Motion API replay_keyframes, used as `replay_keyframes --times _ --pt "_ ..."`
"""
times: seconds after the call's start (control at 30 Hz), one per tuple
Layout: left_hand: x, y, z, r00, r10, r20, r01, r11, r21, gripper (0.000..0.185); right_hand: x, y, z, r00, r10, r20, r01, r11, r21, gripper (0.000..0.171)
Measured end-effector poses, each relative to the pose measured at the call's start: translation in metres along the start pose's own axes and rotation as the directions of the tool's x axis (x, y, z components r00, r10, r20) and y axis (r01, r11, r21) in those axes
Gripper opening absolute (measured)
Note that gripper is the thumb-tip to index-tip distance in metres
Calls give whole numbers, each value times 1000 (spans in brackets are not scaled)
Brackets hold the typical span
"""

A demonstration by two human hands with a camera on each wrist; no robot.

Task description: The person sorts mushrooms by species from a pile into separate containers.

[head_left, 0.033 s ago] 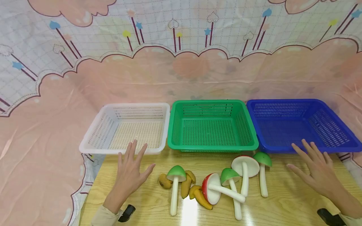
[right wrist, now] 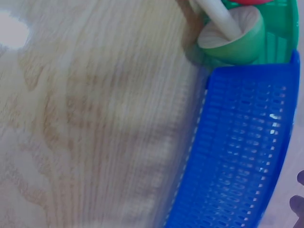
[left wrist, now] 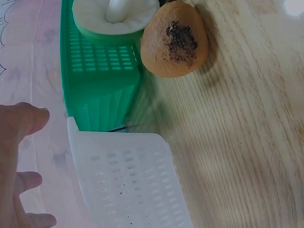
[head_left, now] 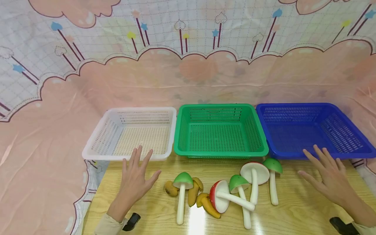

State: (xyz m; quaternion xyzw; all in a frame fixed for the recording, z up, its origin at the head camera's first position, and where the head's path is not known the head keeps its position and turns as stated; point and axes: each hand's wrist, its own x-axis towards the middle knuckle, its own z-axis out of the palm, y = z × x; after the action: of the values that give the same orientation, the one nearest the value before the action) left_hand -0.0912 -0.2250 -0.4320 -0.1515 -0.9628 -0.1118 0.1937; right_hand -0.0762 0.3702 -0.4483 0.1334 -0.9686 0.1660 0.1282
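My left hand (head_left: 135, 179) is spread flat with nothing in it, close to the front rim of the white basket (head_left: 126, 157). My right hand (head_left: 330, 178) is likewise spread and holds nothing, its fingertips overlapping the front rim of the blue basket (head_left: 323, 155) in the head view. Between the hands lie toy mushrooms. A green-capped mushroom (head_left: 181, 202) lies nearest the left hand, another green-capped mushroom (head_left: 274, 189) nearest the right. Among them are two red-capped mushrooms, one in the middle (head_left: 223, 195). Several stubby yellow-brown pieces (head_left: 193, 194) lie toward the left.
A green basket (head_left: 221, 153) stands between the white and blue ones, all three in a row along the back of the wooden table (head_left: 152, 215). Behind them hangs a pink and white patterned cloth (head_left: 205, 71). A third green-capped mushroom (head_left: 239, 182) lies among the red-capped ones.
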Motion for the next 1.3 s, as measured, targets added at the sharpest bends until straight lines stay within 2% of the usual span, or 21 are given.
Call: replay_keyframes --times 0.37,0.77,1.0,1.13,1.3 --pt "-1 -2 0 999 -20 30 21 1000 -9 75 2 3 5 1000 4 20 -4 1000 -11 82" --pt "4 -1 1 1000 -10 2 10 1000 -21 76 1 -2 -1 1000 6 5 -6 1000 -3 80" --pt "9 3 3 1000 -4 -20 3 998 -57 75 -6 -6 -2 999 44 -25 -41 992 122 74" --pt "13 6 7 998 -2 -70 -6 993 -116 74 -12 -13 -2 997 56 -57 -42 976 215 71" --pt "17 9 12 990 23 -137 -48 983 -180 72 -16 -27 1 995 87 -54 -66 947 314 68"
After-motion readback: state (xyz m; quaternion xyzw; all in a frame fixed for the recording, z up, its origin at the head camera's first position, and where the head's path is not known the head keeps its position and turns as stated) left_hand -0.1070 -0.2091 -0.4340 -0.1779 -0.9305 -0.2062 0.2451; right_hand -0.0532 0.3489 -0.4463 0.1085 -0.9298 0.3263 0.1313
